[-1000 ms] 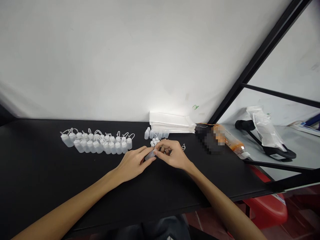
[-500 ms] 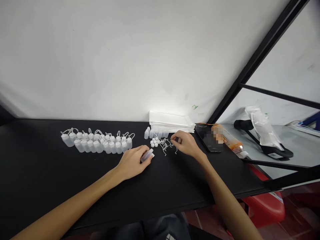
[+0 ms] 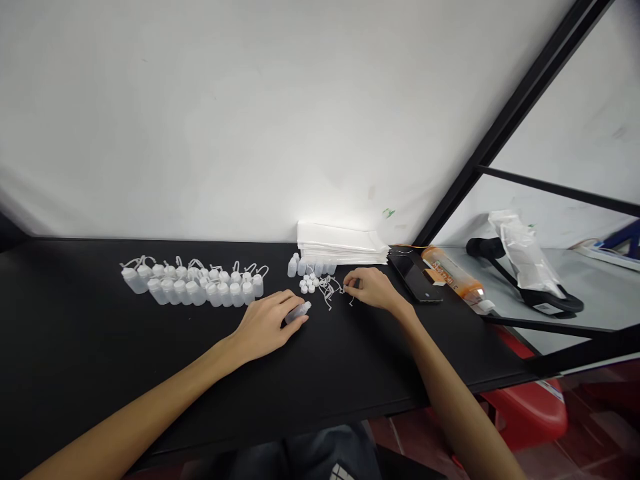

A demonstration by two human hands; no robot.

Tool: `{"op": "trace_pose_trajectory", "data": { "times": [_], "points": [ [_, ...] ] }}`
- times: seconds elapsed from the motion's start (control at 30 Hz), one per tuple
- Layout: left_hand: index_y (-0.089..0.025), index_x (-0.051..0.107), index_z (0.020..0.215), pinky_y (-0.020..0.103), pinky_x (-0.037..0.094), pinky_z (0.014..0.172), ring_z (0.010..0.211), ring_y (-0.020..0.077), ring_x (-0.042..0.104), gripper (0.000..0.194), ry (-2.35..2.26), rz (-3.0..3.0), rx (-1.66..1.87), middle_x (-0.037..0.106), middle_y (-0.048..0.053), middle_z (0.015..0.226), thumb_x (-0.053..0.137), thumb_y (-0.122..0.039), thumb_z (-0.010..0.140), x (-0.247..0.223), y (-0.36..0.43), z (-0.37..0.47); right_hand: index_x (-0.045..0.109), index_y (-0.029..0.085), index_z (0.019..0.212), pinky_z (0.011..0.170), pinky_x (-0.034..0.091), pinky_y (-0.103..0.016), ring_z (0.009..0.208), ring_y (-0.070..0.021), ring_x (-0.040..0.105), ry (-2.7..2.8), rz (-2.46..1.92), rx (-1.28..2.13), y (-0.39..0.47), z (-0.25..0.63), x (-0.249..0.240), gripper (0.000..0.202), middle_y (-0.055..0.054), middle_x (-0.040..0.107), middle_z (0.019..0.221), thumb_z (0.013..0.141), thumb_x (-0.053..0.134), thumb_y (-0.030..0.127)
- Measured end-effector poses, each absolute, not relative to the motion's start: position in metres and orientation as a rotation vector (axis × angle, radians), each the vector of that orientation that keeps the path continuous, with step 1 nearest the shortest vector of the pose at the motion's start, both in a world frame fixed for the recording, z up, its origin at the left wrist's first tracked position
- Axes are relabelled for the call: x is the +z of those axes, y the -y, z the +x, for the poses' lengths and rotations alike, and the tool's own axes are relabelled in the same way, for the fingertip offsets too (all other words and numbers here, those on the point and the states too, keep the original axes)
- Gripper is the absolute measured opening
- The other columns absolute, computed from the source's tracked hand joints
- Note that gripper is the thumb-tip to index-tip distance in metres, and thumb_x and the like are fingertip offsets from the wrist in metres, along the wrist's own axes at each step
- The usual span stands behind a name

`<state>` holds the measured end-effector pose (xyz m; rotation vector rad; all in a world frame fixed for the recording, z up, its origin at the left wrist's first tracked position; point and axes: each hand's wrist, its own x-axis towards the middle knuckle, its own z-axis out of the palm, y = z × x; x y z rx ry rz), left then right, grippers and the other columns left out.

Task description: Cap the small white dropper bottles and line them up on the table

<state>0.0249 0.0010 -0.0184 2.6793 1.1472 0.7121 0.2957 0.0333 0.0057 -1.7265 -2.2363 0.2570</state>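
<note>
My left hand (image 3: 270, 325) is closed around a small translucent plastic bottle (image 3: 299, 312), which lies tilted with its narrow tip toward the right. Over at the right edge of a loose pile of thin white plastic straps (image 3: 327, 289), my right hand (image 3: 369, 288) pinches the end of one strap (image 3: 344, 289). White caps (image 3: 309, 283) lie in a cluster left of the pile. Behind them stand several uncapped small bottles (image 3: 293, 265). To the left are rows of capped bottles (image 3: 193, 292), many with curved white straps rising from their tops.
A stack of white paper (image 3: 343, 243) lies against the wall. On the right are a black phone (image 3: 414, 277) and a drink bottle (image 3: 457, 277) on its side. Beyond the black metal frame (image 3: 483, 160), a wrapped item (image 3: 525, 257) rests on a grey surface.
The small bottle in my left hand has turned, its tip now pointing further right. My right hand has shifted slightly and its fingers have drawn together at the straps.
</note>
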Motion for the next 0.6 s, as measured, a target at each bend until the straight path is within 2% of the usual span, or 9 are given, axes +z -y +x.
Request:
{"op": "trace_pose_trajectory", "data": {
  "times": [0.23, 0.47, 0.6],
  "points": [
    [-0.021, 0.064, 0.106, 0.023, 0.041, 0.056, 0.073, 0.0148, 0.062, 0.025, -1.181, 2.650, 0.740, 0.067, 0.002, 0.098, 0.049, -0.036, 0.094, -0.0223, -0.0036, 0.0240, 0.071, 0.025, 0.085, 0.061, 0.037, -0.023, 0.066, -0.0127, 0.061, 2.241, -1.698, 0.312, -0.0340, 0.2955, 0.0044, 0.014, 0.004, 0.073, 0.079, 0.076, 0.063, 0.018],
    [-0.019, 0.064, 0.102, 0.021, 0.035, 0.051, 0.063, 0.0125, 0.058, 0.026, -1.200, 2.641, 0.794, 0.065, 0.001, 0.082, 0.046, -0.036, 0.094, -0.0181, -0.0014, 0.0248, 0.071, 0.025, 0.089, 0.062, 0.039, -0.023, 0.063, -0.0123, 0.061, 2.251, -1.657, 0.354, -0.0354, 0.2954, 0.0012, 0.025, 0.005, 0.072, 0.077, 0.073, 0.058, 0.011],
    [-0.019, 0.064, 0.101, 0.021, 0.035, 0.051, 0.063, 0.0126, 0.057, 0.025, -1.190, 2.625, 0.792, 0.063, 0.001, 0.078, 0.046, -0.035, 0.094, -0.0175, -0.0006, 0.0247, 0.071, 0.024, 0.089, 0.061, 0.039, -0.023, 0.063, -0.0126, 0.061, 2.234, -1.658, 0.331, -0.0362, 0.2965, 0.0004, 0.029, 0.003, 0.073, 0.080, 0.071, 0.056, 0.009]
  ]
}}
